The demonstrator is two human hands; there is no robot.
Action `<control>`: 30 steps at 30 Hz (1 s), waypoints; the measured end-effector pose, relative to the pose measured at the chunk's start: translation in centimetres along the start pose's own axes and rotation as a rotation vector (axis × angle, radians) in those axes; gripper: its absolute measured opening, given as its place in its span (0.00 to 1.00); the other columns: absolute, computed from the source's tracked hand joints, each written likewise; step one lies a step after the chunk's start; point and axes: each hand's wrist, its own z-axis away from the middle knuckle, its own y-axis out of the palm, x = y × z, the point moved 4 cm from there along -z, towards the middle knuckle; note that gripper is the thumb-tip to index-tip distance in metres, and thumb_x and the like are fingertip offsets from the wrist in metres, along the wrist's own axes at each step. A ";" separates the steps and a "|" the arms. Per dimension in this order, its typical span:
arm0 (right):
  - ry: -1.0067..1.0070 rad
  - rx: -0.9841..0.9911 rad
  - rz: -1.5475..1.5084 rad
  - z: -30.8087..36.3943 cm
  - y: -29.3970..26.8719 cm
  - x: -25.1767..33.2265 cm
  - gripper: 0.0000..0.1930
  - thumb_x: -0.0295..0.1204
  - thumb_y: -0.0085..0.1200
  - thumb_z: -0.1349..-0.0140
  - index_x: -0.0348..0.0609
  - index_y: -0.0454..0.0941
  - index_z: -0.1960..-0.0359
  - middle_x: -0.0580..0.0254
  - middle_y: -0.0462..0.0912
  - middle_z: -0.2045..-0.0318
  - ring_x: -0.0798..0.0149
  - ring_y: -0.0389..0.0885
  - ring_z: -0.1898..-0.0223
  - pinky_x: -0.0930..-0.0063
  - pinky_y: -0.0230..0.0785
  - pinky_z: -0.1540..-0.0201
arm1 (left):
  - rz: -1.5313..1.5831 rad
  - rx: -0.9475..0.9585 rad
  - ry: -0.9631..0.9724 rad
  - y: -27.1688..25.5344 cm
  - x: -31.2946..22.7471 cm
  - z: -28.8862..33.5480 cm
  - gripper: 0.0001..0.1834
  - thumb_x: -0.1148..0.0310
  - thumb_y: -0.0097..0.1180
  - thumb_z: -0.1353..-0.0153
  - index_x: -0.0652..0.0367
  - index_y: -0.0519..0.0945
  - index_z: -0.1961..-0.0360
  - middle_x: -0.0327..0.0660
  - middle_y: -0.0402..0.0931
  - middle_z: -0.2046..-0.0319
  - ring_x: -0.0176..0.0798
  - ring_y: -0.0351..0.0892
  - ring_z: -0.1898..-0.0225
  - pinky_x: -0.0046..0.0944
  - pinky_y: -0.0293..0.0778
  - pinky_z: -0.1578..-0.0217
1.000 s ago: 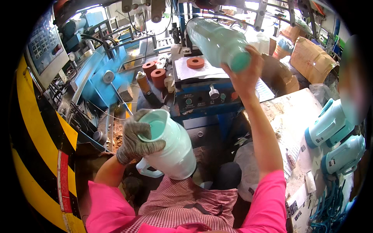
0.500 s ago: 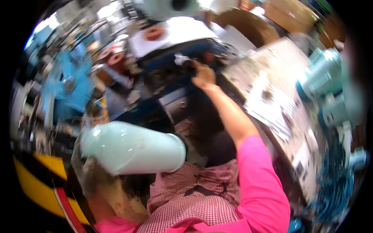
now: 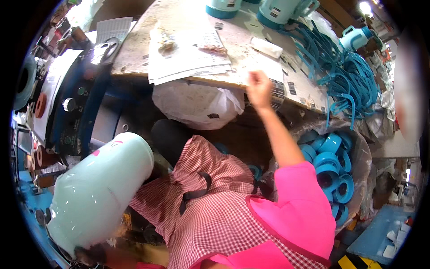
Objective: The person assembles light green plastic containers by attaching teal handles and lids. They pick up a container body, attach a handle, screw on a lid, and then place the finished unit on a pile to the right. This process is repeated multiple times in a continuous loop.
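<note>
A large glossy pale green jug body (image 3: pixel 101 188) with small pink marks lies tilted at my left side. My left hand (image 3: pixel 89 254) is closed on its lower end, mostly hidden and dark at the picture's bottom. Over the front edge of the worktable (image 3: pixel 188 27) is my right hand (image 3: pixel 260 89), slightly blurred, with fingers curled together; whatever they may pinch is too small to make out. Beside it hangs a sheet of dark labels (image 3: pixel 278 92). A white rolled-up piece (image 3: pixel 266 47) lies just beyond the hand.
Papers (image 3: pixel 188 56) and pale green jugs (image 3: pixel 277 11) stand on the table. Teal straps (image 3: pixel 354 80) heap at right, above a plastic bag of blue rings (image 3: pixel 329 166). A white bag (image 3: pixel 197 103) hangs under the table. A dark machine (image 3: pixel 71 107) with knobs stands left.
My view has swung right toward the worktable. My right hand has left the machine's knob and is now at the table edge. The jug body stays in my left hand.
</note>
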 end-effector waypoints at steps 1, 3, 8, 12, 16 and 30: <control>0.017 -0.062 0.326 0.0 -5.6 -2.5 0.06 0.26 0.58 0.42 0.37 0.76 0.69 0.60 0.78 0.72 0.65 0.75 0.72 0.71 0.70 0.67 | -0.061 0.159 0.137 2.4 -1.1 -0.6 0.30 0.48 0.48 0.35 0.61 0.71 0.43 0.57 0.68 0.42 0.58 0.69 0.41 0.56 0.67 0.41; -0.046 -0.360 0.500 -0.5 -17.4 -8.3 0.08 0.28 0.61 0.45 0.40 0.78 0.65 0.58 0.80 0.68 0.59 0.78 0.65 0.67 0.70 0.59 | -0.094 0.429 0.377 5.8 -2.0 -0.8 0.21 0.50 0.54 0.38 0.49 0.76 0.49 0.58 0.69 0.44 0.61 0.70 0.42 0.61 0.67 0.42; 0.571 -0.641 1.474 -0.9 -45.7 -15.2 0.23 0.48 0.57 0.42 0.39 0.79 0.57 0.47 0.82 0.53 0.43 0.78 0.53 0.49 0.67 0.50 | 0.462 0.681 0.165 13.8 -3.4 2.4 0.10 0.55 0.62 0.45 0.44 0.76 0.70 0.49 0.77 0.59 0.56 0.78 0.53 0.65 0.69 0.47; 0.610 -0.128 1.263 -5.9 -49.6 -19.8 0.33 0.61 0.56 0.45 0.36 0.83 0.73 0.41 0.84 0.67 0.42 0.83 0.62 0.49 0.70 0.56 | 0.572 1.225 0.316 14.7 -4.7 3.5 0.23 0.53 0.73 0.57 0.47 0.75 0.65 0.48 0.79 0.57 0.57 0.82 0.54 0.63 0.68 0.46; -0.112 -0.618 1.048 -5.5 -34.8 -9.3 0.29 0.56 0.60 0.43 0.35 0.83 0.75 0.45 0.84 0.75 0.46 0.82 0.74 0.55 0.71 0.69 | 0.644 1.534 0.171 15.3 -6.0 2.9 0.37 0.51 0.78 0.63 0.52 0.78 0.50 0.54 0.75 0.48 0.60 0.78 0.47 0.58 0.68 0.44; 0.579 0.960 -1.322 14.7 7.8 21.1 0.16 0.32 0.60 0.38 0.41 0.74 0.82 0.70 0.74 0.80 0.79 0.66 0.77 0.83 0.54 0.75 | 0.495 0.450 -0.606 11.8 1.0 3.6 0.19 0.71 0.62 0.45 0.64 0.76 0.52 0.42 0.78 0.64 0.34 0.79 0.64 0.37 0.73 0.51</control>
